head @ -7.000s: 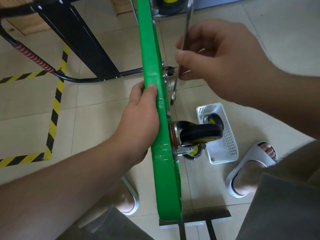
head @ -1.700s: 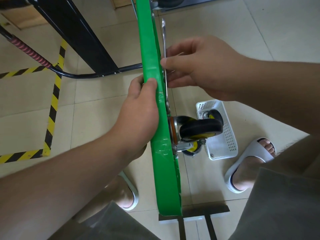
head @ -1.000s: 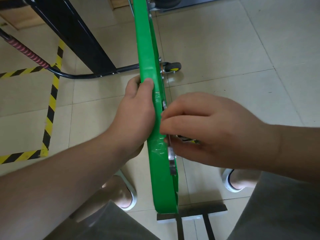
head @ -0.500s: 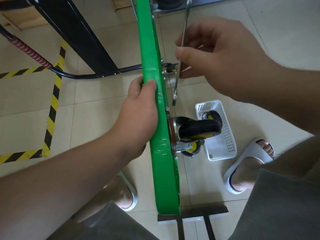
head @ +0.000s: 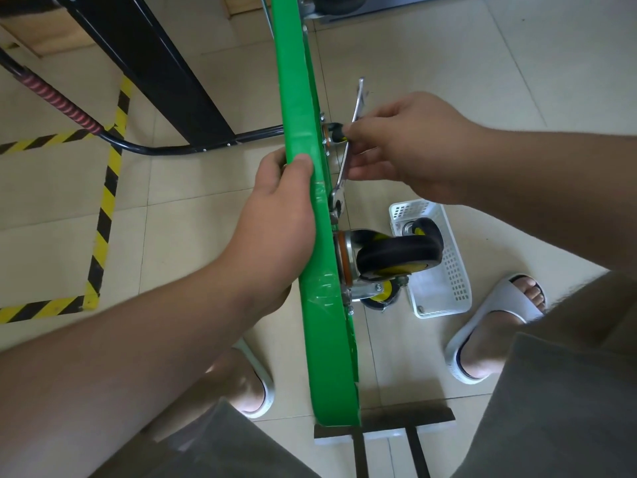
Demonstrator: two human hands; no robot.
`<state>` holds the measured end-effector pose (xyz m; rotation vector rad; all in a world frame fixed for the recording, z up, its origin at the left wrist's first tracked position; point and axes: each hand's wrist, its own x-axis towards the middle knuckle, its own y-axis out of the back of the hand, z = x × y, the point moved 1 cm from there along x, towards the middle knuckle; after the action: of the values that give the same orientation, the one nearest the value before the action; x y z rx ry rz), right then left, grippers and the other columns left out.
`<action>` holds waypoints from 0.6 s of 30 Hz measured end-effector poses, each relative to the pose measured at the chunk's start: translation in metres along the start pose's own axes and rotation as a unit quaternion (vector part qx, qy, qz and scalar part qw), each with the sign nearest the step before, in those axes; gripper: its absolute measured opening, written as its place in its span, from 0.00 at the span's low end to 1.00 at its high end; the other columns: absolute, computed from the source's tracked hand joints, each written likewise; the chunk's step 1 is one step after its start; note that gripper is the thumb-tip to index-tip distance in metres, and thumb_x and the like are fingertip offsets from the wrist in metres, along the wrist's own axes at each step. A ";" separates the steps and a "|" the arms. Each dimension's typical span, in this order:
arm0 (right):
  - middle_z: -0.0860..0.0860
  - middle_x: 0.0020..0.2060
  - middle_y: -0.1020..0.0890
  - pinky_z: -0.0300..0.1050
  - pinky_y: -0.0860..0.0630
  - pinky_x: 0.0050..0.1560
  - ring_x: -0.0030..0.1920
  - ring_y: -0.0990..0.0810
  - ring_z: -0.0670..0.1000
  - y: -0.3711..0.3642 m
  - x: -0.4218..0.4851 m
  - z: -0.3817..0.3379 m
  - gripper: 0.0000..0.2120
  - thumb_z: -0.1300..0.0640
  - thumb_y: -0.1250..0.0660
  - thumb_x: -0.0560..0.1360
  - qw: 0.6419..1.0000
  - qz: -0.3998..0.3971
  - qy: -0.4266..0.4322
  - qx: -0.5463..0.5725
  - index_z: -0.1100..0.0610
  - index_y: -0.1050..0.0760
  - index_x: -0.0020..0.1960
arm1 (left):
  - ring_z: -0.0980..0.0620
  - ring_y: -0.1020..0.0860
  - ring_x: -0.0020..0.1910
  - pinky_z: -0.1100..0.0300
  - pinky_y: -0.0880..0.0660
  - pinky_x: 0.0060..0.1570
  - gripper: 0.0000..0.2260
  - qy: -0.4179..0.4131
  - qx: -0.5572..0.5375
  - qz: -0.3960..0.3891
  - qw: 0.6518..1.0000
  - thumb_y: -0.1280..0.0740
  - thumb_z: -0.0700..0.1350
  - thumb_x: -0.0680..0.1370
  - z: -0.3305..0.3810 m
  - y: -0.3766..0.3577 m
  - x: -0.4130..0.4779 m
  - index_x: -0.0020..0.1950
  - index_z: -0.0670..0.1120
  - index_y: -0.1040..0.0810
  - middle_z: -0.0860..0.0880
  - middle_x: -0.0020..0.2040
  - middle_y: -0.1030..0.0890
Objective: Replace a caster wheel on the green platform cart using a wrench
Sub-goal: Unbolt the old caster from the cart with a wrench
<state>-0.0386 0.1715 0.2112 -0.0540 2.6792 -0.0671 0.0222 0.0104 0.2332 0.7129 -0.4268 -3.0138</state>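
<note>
— Hands first: our left hand [head: 275,215] grips the edge of the green platform cart [head: 300,98] that faces us, fingers curled over it. Our right hand [head: 406,150] pinches the wrench [head: 344,167] mid-shank between thumb and fingers.

— Where does its lower end sit?

— At the cart's underside, just above the mounting plate of the caster wheel [head: 396,257]. We cannot tell whether it sits on a bolt; the spot is too small and crowded.

— And that wheel?

— Fixed to the underside towards the cart's near corner: black rubber tread, yellow hub, shiny steel fork. A second caster [head: 336,132] is half hidden behind our right fingers, and a third [head: 337,1] is cut off at the top.

— Beyond?

— A white perforated plastic basket [head: 444,288] on the glossy tiled floor [head: 517,63] holds another wheel [head: 418,229], partly covered. Black-and-yellow striped tape [head: 103,208] runs on the left.
</note>
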 end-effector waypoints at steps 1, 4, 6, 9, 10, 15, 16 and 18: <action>0.67 0.51 0.16 0.47 0.15 0.44 0.45 0.12 0.60 -0.002 0.001 0.002 0.14 0.62 0.31 0.80 1.000 -0.005 -0.006 0.002 0.70 0.24 0.60 | 0.61 0.28 0.24 0.69 0.31 0.21 0.13 -0.001 0.001 -0.002 1.000 0.46 0.52 0.87 0.001 0.000 -0.001 0.67 0.53 0.26 0.49 0.39 0.25; 0.66 0.52 0.16 0.48 0.15 0.46 0.47 0.12 0.60 -0.007 0.002 0.003 0.13 0.62 0.30 0.80 1.000 -0.024 -0.013 -0.006 0.70 0.23 0.60 | 0.61 0.28 0.24 0.69 0.31 0.21 0.13 -0.003 0.004 -0.005 1.000 0.46 0.52 0.87 0.001 0.000 0.000 0.67 0.54 0.26 0.49 0.38 0.25; 0.65 0.53 0.16 0.48 0.15 0.47 0.48 0.12 0.60 -0.009 0.000 0.000 0.13 0.62 0.30 0.80 0.999 -0.038 -0.004 -0.010 0.68 0.23 0.60 | 0.60 0.26 0.26 0.67 0.29 0.22 0.13 0.006 -0.010 -0.005 1.000 0.45 0.53 0.87 0.001 0.000 0.000 0.67 0.56 0.25 0.50 0.37 0.24; 0.62 0.50 0.14 0.48 0.14 0.47 0.46 0.12 0.58 -0.009 -0.009 -0.011 0.11 0.63 0.30 0.79 0.998 -0.054 0.036 -0.022 0.66 0.23 0.60 | 0.57 0.24 0.29 0.63 0.24 0.28 0.13 0.014 -0.026 -0.013 0.999 0.44 0.54 0.86 0.001 0.000 0.001 0.67 0.58 0.25 0.54 0.33 0.22; 0.60 0.49 0.14 0.48 0.14 0.47 0.45 0.12 0.57 -0.010 -0.014 -0.015 0.10 0.63 0.30 0.79 0.996 -0.058 0.062 -0.040 0.65 0.23 0.60 | 0.56 0.23 0.31 0.61 0.23 0.29 0.13 0.016 -0.029 -0.017 0.999 0.44 0.54 0.86 0.000 0.000 0.001 0.67 0.58 0.25 0.54 0.33 0.22; 0.58 0.46 0.13 0.49 0.14 0.48 0.45 0.12 0.54 -0.010 -0.041 -0.024 0.09 0.64 0.26 0.76 0.959 -0.073 0.223 -0.156 0.61 0.19 0.55 | 0.48 0.18 0.41 0.55 0.19 0.37 0.12 0.019 -0.035 -0.014 0.999 0.43 0.54 0.86 0.001 0.000 -0.001 0.67 0.59 0.25 0.45 0.46 0.17; 0.58 0.46 0.13 0.50 0.15 0.48 0.45 0.13 0.54 -0.009 -0.047 -0.023 0.08 0.64 0.26 0.76 0.950 -0.081 0.251 -0.167 0.60 0.19 0.54 | 0.47 0.17 0.41 0.55 0.18 0.36 0.12 0.012 -0.031 -0.011 0.999 0.44 0.54 0.86 0.001 0.000 -0.001 0.67 0.58 0.25 0.45 0.47 0.17; 0.57 0.46 0.14 0.50 0.16 0.50 0.46 0.13 0.54 -0.007 -0.058 -0.020 0.07 0.63 0.25 0.75 0.929 -0.090 0.300 -0.197 0.57 0.19 0.52 | 0.49 0.16 0.41 0.58 0.19 0.34 0.13 -0.006 -0.023 -0.010 1.000 0.44 0.53 0.86 0.002 0.000 -0.002 0.68 0.57 0.26 0.45 0.48 0.18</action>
<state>0.0048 0.1677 0.2549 -0.4777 3.2442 0.4724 0.0230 0.0105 0.2355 0.7002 -0.3520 -3.0383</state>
